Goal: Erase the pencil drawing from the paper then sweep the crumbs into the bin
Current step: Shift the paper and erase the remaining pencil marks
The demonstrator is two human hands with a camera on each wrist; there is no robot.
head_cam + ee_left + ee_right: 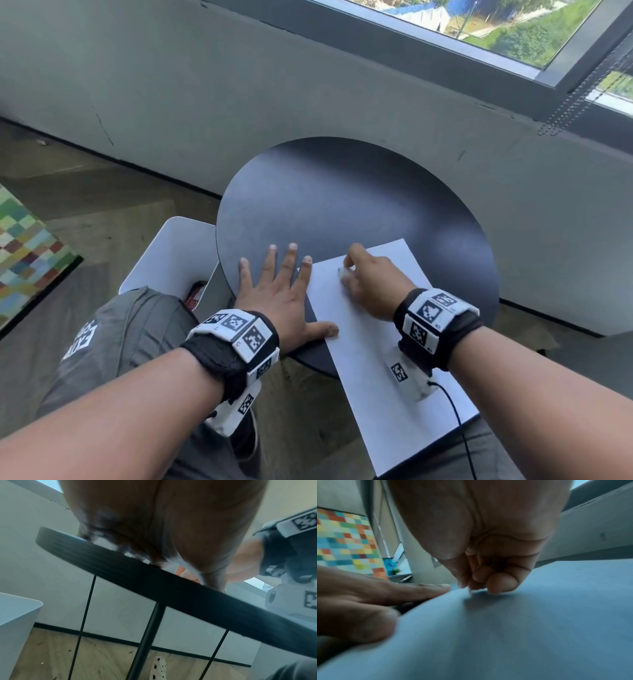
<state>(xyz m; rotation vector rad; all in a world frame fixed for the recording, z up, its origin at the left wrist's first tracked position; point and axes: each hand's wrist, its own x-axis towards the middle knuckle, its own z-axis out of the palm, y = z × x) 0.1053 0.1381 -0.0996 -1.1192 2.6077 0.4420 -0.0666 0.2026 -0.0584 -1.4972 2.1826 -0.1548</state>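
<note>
At the far left, beside the person's knee, stands the white plastic bin (161, 253), its rim tucked just under the edge of the round black surface (342, 192); it waits for the sweeping step, which I judge is not yet due.

Next, the left hand (281, 291) lies flat with fingers spread and straight, mostly on the surface, its forefinger and thumb resting on the left edge of the white sheet of paper (376, 342). For good erasing that hand should press firmly, since the paper overhangs the near edge and could slide or crease.

Further right, the right hand (370, 284) is curled, its fingertips (494, 586) pinching a small white eraser (343, 272) down against the upper part of the paper. Whether any pencil marks remain there cannot be told; none show clearly, and no crumbs can be made out.

Short, light strokes away from the holding hand would keep the paper taut and gather the crumbs toward the bin side.
</note>
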